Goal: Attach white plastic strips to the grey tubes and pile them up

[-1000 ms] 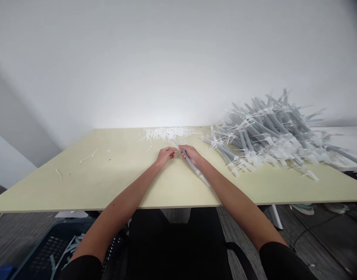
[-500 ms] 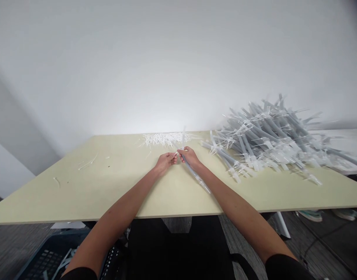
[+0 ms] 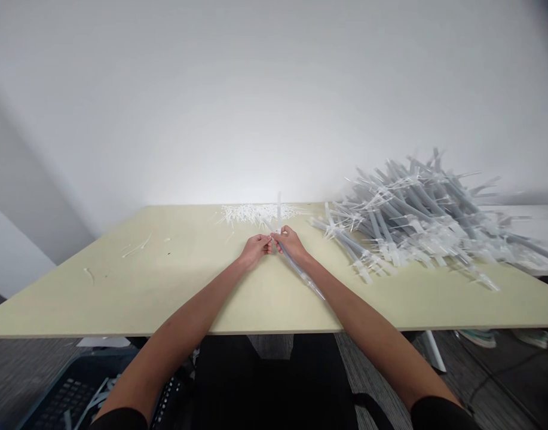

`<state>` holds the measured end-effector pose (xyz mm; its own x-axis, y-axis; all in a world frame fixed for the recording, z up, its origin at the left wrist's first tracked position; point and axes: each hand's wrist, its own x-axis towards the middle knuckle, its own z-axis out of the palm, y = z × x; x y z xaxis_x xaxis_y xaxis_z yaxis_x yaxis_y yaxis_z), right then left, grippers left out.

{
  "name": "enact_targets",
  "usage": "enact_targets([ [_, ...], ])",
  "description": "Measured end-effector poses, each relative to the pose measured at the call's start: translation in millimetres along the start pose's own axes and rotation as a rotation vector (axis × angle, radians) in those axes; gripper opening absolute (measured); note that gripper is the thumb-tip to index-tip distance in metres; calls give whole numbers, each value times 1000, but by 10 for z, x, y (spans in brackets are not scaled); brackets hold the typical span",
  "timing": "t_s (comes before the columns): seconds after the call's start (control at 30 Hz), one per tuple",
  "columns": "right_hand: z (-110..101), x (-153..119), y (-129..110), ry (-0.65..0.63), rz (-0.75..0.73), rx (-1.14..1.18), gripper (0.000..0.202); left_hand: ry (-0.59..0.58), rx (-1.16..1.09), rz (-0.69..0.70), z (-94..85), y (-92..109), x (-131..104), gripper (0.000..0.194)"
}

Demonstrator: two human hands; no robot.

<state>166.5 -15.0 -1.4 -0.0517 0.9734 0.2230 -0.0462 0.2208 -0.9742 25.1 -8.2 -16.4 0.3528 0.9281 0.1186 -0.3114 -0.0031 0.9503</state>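
Observation:
Near the middle of the table, my right hand (image 3: 290, 242) is closed round a grey tube assembly (image 3: 300, 273), whose clear lower end points toward the front edge. A pale strip or tube end stands up beyond my fingers. My left hand (image 3: 256, 248) is pinched, its fingertips meeting those of my right hand; the small piece between them is mostly hidden. Behind both hands lies a spread of small white ties (image 3: 251, 213). To the right is a large heap of similar grey tubes with clear ends (image 3: 417, 206).
A few loose white ties (image 3: 139, 246) lie on the left of the pale table (image 3: 166, 298), which meets a plain wall at the back. Below its front left edge is a dark basket (image 3: 72, 388) with strips inside. Shoes (image 3: 478, 338) show under the right side.
The view has shifted slightly. My hands stay together at nearly the same place, and the white piece visible between the fingertips before is now mostly hidden.

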Motion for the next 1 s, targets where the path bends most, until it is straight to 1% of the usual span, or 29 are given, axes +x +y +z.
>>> enact_targets([
  [0.1,6,-6,-4,-18,24,-11,29,29,89,45,-18,25,-3,32],
  [0.2,-31,8,-34,-13,117,2,23,68,189,91,-44,61,0,31],
  [0.3,-91,31,-70,-17,214,63,16,67,217,99,-44,94,-3,28],
  [0.37,-116,43,-81,-7,233,91,14,59,208,87,-28,109,-10,26],
  [0.47,-106,46,-73,30,138,43,18,52,202,70,-1,117,-24,24],
  [0.57,-62,34,-56,36,23,-23,24,33,198,75,14,119,-35,23],
  [0.63,-37,22,-54,17,-11,-28,29,14,186,81,25,123,-44,23],
  [0.73,-21,7,-66,-30,-29,-5,44,-10,178,98,49,131,-59,24],
  [0.77,-21,5,-73,-44,-35,2,45,-12,182,103,58,135,-63,24],
  [0.83,-22,4,-86,-47,-48,6,43,-2,196,108,77,143,-71,22],
  [1.0,-26,12,-108,33,-60,2,37,55,230,139,134,183,-90,12],
])
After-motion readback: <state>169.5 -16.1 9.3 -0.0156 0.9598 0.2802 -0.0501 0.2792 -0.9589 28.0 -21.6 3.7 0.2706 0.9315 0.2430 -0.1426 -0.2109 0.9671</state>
